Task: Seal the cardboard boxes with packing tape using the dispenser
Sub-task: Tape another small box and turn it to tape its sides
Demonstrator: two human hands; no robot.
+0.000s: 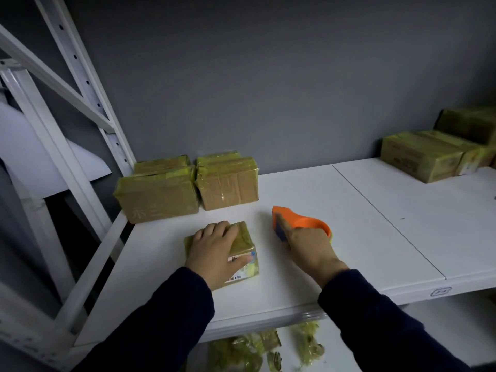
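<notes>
Now, with my left hand (214, 248) gripping the box (245, 237) near the shelf (349, 210) front edge and my right hand (308, 245) grasping the dispenser (308, 224), I should drag it firmly across the top.

- Both arms visible along the bottom edge, one lower left and one lower right of the frame.
- Garment: the left sleeve (161, 318) is long, dark navy, plain matte fabric with soft folds.
- The right sleeve (381, 326) matches: same dark navy, same plain fabric.
- Cuffs: plain hems ending at the wrists, just below frame centre.
- The left hand (217, 251) and the right hand (308, 245) are bare beyond the cuffs.
- Dim light; weave and stitching too blurred to read.
</notes>
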